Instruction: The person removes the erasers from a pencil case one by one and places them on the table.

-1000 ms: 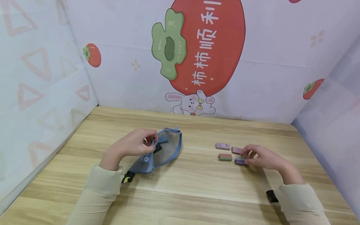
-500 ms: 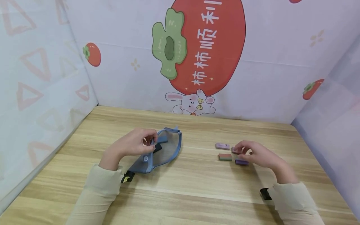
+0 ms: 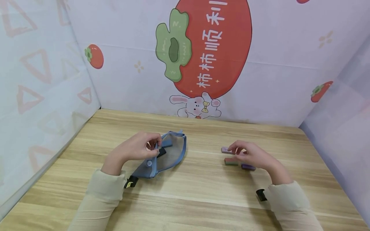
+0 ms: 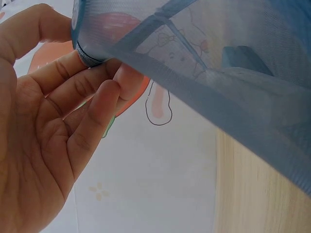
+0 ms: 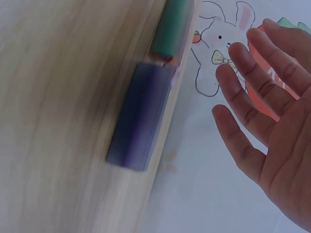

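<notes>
Left hand (image 3: 136, 149) pinches the zipper rim of a blue mesh pouch (image 3: 169, 155) and holds its mouth propped open, left of the table's (image 3: 185, 195) centre; the left wrist view shows the fingers (image 4: 92, 104) curled on the blue edge, with a dark block already visible through the mesh.

Right hand (image 3: 250, 155) hovers over a cluster of small erasers toward the right side of the table: pinkish-purple eraser (image 3: 225, 149) at its fingertips, red-green eraser (image 3: 230, 161) and purple eraser (image 3: 248, 167) partly under the palm. In the right wrist view the fingers (image 5: 243, 141) are spread and nothing is in the palm; whether a fingertip touches an eraser, cannot tell.

Step, as judged: picking the next eraser for the pouch. The next move calls for closing thumb and finger on one eraser only, lifting it clear of its neighbours and carrying it leftward to the held-open mouth.
</notes>
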Tool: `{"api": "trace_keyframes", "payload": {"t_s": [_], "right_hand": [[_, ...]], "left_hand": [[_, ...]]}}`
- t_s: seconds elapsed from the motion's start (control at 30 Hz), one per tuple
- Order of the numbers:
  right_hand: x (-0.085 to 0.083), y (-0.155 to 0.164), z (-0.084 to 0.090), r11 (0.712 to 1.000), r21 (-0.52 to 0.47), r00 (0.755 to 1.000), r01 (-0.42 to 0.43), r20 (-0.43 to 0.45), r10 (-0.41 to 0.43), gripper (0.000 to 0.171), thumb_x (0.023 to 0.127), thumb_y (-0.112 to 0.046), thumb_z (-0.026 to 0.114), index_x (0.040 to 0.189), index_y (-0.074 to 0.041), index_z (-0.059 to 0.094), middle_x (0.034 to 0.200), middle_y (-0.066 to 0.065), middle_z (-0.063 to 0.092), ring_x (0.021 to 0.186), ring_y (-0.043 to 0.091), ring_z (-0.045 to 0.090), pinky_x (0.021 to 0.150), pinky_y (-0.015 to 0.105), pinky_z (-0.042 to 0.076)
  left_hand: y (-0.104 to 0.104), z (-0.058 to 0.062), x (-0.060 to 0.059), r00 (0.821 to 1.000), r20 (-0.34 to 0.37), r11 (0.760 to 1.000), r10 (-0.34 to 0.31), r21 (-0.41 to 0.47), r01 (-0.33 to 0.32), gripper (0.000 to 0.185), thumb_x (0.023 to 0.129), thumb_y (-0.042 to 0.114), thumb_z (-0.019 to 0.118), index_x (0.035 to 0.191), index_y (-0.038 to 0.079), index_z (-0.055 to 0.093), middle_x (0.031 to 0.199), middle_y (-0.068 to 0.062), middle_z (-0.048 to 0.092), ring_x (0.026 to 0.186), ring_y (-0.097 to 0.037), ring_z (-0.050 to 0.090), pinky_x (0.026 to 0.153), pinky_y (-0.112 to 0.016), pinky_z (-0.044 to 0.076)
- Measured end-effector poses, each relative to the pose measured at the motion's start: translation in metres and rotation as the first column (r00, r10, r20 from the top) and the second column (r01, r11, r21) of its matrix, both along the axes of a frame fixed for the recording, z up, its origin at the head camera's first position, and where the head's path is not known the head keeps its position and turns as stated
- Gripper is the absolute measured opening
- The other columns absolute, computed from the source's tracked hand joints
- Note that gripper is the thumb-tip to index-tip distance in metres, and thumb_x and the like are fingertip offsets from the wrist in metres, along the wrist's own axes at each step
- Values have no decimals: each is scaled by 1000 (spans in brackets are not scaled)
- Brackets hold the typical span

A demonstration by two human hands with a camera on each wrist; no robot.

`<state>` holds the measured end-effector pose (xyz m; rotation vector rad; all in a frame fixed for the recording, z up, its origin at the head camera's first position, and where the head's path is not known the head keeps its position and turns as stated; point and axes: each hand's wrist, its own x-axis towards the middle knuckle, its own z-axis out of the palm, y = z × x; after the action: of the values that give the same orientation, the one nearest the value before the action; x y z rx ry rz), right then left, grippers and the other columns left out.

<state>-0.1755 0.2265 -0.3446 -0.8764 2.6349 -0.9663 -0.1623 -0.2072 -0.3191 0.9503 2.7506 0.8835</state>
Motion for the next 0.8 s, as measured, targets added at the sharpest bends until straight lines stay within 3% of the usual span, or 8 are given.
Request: {"api": "trace_keyframes", "payload": {"t_s": [0.23,0.57,0.8], "right_hand": [[-3,-19,2,1000,-21,1000,-10,16,11,21,92,-12,67,113,-7,67,100,7,69,90,10,60,73,26,49],[-9,-45,2,997,-14,997,-72,24,72,23,93,-11,66,116,-5,66,105,8,67,94,14,60,89,45,51],[-11,-63,4,995,-1,995,-97,18,97,25,93,-11,67,117,-4,66,106,9,69,95,16,60,88,46,52]], "left_hand": [[-1,0,0,1000,-15,1000,-4,4,4,12,81,13,65,92,12,63,76,9,61,68,-6,55,64,-24,48],[0,-2,-1,1000,-3,1000,-8,8,8,12,81,12,64,93,10,63,77,8,62,69,-6,55,65,-25,48],[1,-2,-2,1000,-4,1000,-13,9,13,11,82,11,63,93,10,63,78,8,61,69,-6,54,65,-25,48]]}}
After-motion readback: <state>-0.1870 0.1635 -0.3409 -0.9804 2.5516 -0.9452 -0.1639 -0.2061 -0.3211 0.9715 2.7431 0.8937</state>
